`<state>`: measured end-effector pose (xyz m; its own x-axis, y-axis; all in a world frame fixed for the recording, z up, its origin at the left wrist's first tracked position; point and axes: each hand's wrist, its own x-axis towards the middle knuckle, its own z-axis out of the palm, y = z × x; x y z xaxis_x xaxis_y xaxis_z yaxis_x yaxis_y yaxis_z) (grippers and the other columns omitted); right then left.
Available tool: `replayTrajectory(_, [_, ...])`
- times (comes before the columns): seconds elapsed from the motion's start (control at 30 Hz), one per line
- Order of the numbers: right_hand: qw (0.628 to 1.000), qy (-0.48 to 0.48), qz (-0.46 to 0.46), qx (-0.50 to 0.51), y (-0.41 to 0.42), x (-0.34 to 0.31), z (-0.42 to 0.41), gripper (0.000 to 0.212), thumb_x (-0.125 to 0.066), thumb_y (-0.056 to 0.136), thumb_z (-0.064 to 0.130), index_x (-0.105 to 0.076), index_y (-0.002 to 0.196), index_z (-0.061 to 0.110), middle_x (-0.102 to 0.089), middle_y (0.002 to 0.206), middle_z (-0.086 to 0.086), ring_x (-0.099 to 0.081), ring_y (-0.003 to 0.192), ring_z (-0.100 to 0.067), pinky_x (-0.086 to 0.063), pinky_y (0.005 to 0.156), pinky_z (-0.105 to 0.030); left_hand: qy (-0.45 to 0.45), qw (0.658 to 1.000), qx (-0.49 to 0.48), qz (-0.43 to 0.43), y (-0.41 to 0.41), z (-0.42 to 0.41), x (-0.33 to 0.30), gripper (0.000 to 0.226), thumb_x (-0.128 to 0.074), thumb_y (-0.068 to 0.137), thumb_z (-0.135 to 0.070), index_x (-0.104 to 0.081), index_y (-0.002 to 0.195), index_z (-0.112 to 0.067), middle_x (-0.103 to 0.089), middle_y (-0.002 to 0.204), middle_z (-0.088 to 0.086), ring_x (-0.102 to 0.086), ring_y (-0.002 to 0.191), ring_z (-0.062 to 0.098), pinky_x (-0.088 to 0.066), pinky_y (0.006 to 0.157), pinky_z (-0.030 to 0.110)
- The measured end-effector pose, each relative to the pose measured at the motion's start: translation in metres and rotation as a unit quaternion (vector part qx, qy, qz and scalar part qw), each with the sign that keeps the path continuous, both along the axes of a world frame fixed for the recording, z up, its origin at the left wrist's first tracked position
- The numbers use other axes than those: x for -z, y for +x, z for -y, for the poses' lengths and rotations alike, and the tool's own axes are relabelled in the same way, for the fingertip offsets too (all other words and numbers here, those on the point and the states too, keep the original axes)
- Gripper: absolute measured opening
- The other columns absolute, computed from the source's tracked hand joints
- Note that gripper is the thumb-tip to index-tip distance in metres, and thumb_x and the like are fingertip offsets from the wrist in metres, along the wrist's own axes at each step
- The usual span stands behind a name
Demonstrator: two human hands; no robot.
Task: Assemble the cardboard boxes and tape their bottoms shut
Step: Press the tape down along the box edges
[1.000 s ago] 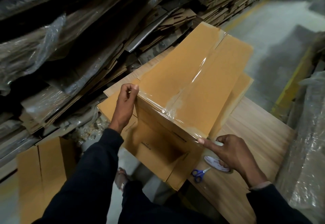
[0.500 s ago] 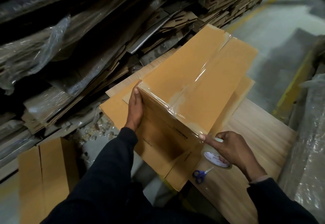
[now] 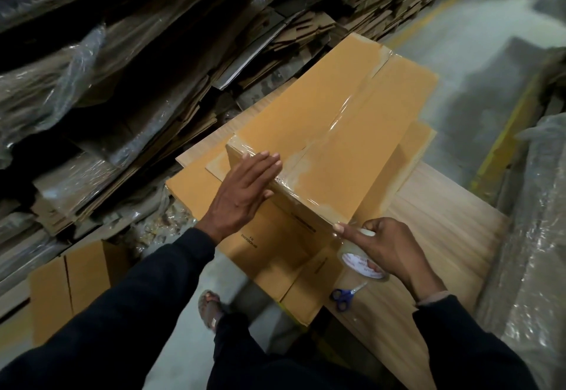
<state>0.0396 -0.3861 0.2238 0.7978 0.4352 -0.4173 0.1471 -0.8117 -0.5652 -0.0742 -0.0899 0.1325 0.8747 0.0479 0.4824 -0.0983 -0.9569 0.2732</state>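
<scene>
Stacks of flattened cardboard [image 3: 214,61], some wrapped in clear plastic, filled the upper left of the frame. A folded flat box [image 3: 70,285] leaned at lower left, and blue-handled scissors [image 3: 346,294] lay on the wooden table [image 3: 444,251] at lower centre-right, just below the tape roll [image 3: 361,264]. More plastic-wrapped goods [image 3: 533,236] ran down the right edge.

The cardboard box [image 3: 337,144] sat in the centre, bottom up, resting on flat cardboard sheets [image 3: 190,187] on the table. Clear tape [image 3: 346,120] ran along the seam between its two bottom flaps, and another glossy strip crossed the near edge.

The left hand [image 3: 245,193] lay flat with straight fingers together, pressing the tape at the box's near left corner. The right hand [image 3: 386,245] curled round the tape roll at the near right corner, its forefinger pointing at the corner, where a strip of tape stretched.
</scene>
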Motion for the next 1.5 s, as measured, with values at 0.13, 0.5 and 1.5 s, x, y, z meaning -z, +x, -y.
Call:
replayTrajectory(0.13, [1.000, 0.017, -0.011, 0.009, 0.002, 0.001, 0.002, 0.067, -0.073, 0.074, 0.079, -0.055, 0.058, 0.016, -0.051, 0.038, 0.003, -0.061, 0.041, -0.012, -0.041, 0.050, -0.025, 0.096, 0.995, 0.028, -0.020, 0.007, -0.003, -0.015, 0.060, -0.033, 0.112, -0.046, -0.039, 0.161, -0.012, -0.033, 0.170, 0.005, -0.026, 0.159, 0.027, -0.028, 0.124, 0.054])
replayTrajectory(0.5, [1.000, 0.022, -0.013, -0.010, 0.007, 0.012, 0.004, 0.075, -0.069, 0.067, 0.088, -0.058, 0.064, 0.014, -0.060, 0.046, -0.003, -0.068, 0.046, -0.020, -0.044, 0.053, -0.026, 0.154, 0.983, 0.092, -0.039, 0.029, 0.013, -0.012, 0.058, -0.052, 0.109, -0.035, -0.036, 0.163, -0.022, -0.032, 0.170, 0.001, -0.031, 0.157, 0.025, -0.033, 0.121, 0.047])
replayTrajectory(1.5, [0.980, 0.192, -0.025, 0.043, -0.004, 0.045, 0.001, 0.052, -0.073, 0.073, 0.073, -0.066, 0.065, 0.022, -0.063, 0.057, 0.002, -0.055, 0.053, -0.009, -0.041, 0.057, -0.031, 0.253, 0.910, 0.299, -0.138, 0.083, 0.052, -0.052, 0.065, -0.031, 0.108, -0.064, -0.021, 0.166, -0.039, -0.009, 0.176, 0.006, -0.011, 0.162, 0.031, -0.021, 0.125, 0.051])
